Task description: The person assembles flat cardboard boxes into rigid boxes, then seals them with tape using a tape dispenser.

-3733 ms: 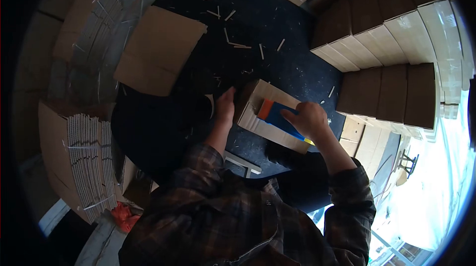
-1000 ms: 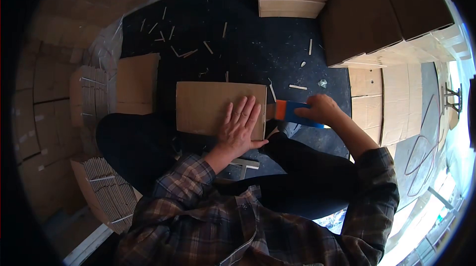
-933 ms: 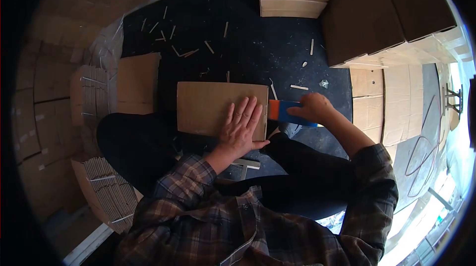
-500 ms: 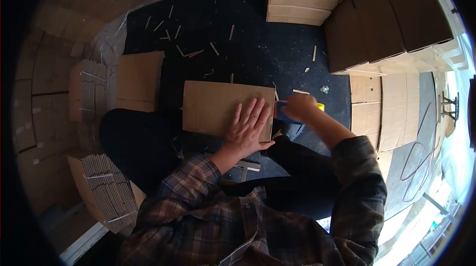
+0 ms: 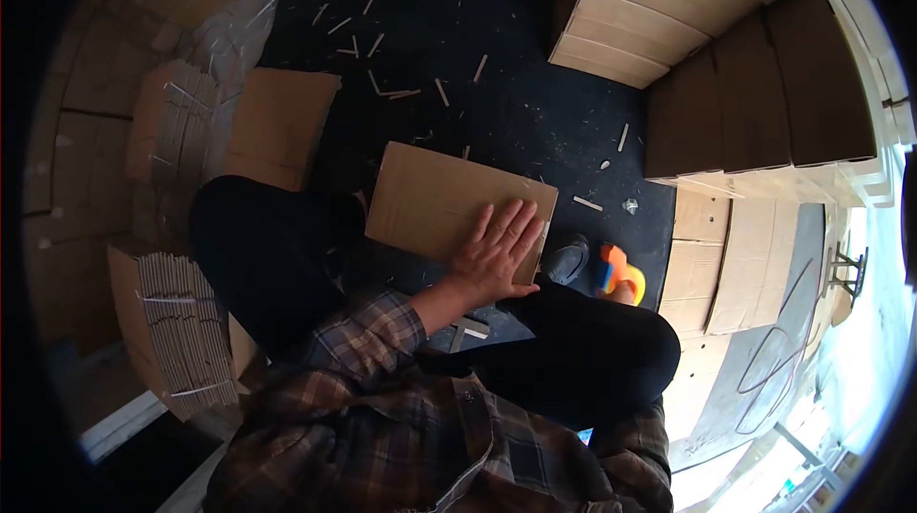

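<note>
A closed brown cardboard box (image 5: 430,198) sits in front of me between my knees, slightly turned. My left hand (image 5: 492,260) lies flat on its right part, fingers spread and thumb over the near edge. Beyond my right knee, my right hand (image 5: 623,293) is wrapped round an orange, yellow and blue tool (image 5: 612,267), probably a tape dispenser, low beside my shoe (image 5: 567,259). My knee hides most of that hand and the forearm.
Bundles of flat cardboard (image 5: 186,331) stand at my left. Stacked boxes (image 5: 621,31) rise at the back right. Thin strips (image 5: 441,93) litter the dark floor (image 5: 535,97). A thin cable (image 5: 778,351) lies at far right.
My right hand has moved away from the box's right end, down and right past my knee, with the tool. My left hand stays on the box. The whole view has turned slightly.
</note>
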`<control>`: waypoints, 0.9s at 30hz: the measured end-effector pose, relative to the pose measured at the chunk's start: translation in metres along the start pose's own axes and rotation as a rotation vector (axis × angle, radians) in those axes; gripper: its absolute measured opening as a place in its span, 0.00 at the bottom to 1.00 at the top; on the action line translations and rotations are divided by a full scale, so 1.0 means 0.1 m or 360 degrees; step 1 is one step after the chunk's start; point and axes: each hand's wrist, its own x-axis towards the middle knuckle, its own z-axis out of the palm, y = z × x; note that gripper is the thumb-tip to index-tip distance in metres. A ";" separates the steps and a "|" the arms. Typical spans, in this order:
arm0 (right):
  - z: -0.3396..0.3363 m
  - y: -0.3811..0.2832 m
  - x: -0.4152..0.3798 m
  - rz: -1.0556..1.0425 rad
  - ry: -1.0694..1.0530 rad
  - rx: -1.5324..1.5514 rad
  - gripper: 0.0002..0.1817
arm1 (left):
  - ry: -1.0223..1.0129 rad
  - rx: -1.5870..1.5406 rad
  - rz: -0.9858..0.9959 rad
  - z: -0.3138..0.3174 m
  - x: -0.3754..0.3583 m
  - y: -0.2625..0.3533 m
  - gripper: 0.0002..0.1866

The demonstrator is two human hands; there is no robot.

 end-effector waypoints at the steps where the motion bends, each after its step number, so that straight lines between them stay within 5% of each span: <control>1: 0.13 0.01 0.05 -0.0001 0.0002 0.0003 0.35 | -0.0005 -0.0016 0.0002 -0.01 0.00 0.00 0.53; 3: 0.20 -0.07 0.15 0.0881 -0.0656 -0.0548 0.27 | -0.0010 -0.0045 0.0027 -0.02 -0.03 -0.01 0.53; 4: -0.44 -0.21 0.13 0.0324 -0.0418 0.0059 0.21 | -0.0023 -0.0095 0.0027 -0.03 -0.03 -0.02 0.53; 5: -0.74 -0.13 0.36 0.0088 -0.0800 -0.0017 0.17 | -0.0033 -0.0143 0.0027 -0.04 -0.03 -0.03 0.54; 6: -0.79 0.10 0.56 0.0134 -0.0535 0.0845 0.12 | -0.0021 -0.0151 0.0042 -0.06 -0.03 -0.04 0.54; 7: -1.23 0.01 0.71 -0.0696 -0.0380 0.0539 0.10 | -0.0024 -0.0179 0.0046 -0.06 -0.03 -0.05 0.53; 8: -2.11 -0.81 0.54 0.0391 -0.0683 0.0870 0.13 | -0.0027 -0.0207 0.0047 -0.07 -0.04 -0.05 0.52; 11: -3.17 -1.91 0.29 -0.0185 -0.0249 0.0700 0.15 | 0.0013 -0.0269 0.0031 -0.06 -0.04 -0.06 0.49; 13: -3.13 -2.42 0.08 -0.0459 -0.0154 0.1328 0.20 | 0.0037 -0.0327 0.0034 -0.07 -0.04 -0.06 0.46; 14: -3.02 -2.78 -0.01 -0.0250 -0.0077 0.1009 0.24 | 0.0050 -0.0377 0.0009 -0.07 -0.05 -0.06 0.44; 19: -1.23 -3.49 -0.29 -0.0094 0.0335 0.1173 0.31 | 0.0106 -0.0152 0.0028 0.00 -0.03 -0.20 0.37; 25: -1.47 -3.71 -0.41 0.0106 0.0327 0.0719 0.39 | 0.0140 -0.0178 -0.0213 -0.29 -0.29 -0.76 0.35; 27: -1.43 -3.69 -0.40 0.0097 0.0359 0.0710 0.41 | 0.0093 -0.0028 -0.0678 -0.44 -0.38 -0.94 0.38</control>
